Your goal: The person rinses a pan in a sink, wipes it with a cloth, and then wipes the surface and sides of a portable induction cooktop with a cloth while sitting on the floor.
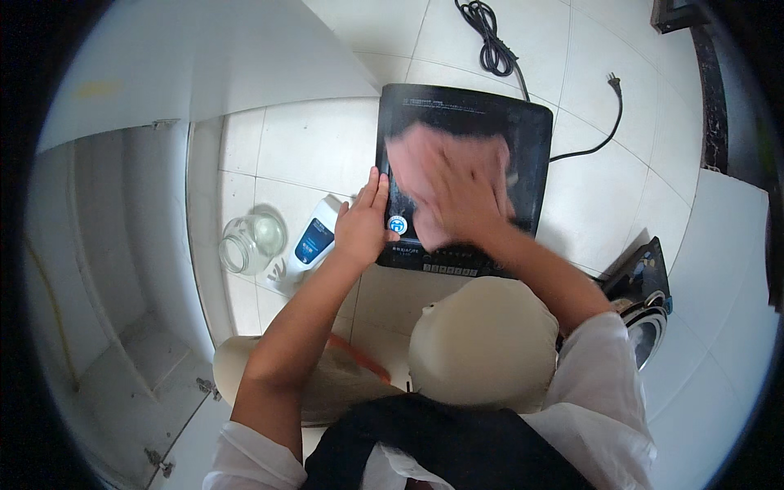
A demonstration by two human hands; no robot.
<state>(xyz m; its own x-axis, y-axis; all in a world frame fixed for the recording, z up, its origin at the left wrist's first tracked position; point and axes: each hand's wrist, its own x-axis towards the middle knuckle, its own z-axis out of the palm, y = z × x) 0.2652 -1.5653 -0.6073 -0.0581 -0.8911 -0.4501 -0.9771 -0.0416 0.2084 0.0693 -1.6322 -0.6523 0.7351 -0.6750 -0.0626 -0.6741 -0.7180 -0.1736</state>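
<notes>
A black induction cooktop (527, 135) lies on the tiled floor before me. On its glass top, a pink cloth (407, 150) is spread under my right hand (456, 196), which is blurred and presses flat on it with fingers extended. My left hand (365, 220) rests against the cooktop's left edge, fingers straight, its thumb over the corner near a round blue and white sticker (397, 225). Left of that hand, a white bottle with a blue label (315, 239) lies on the floor, partly hidden by my forearm. A clear glass jar (252, 244) lies beside the bottle.
A coiled black cable (490, 43) runs from the cooktop's back; a cord with a plug (614, 116) extends at its right. An open cabinet (122, 245) stands at left. A black dustpan-like object (643, 269) and a round metal-rimmed item (648, 337) sit at right.
</notes>
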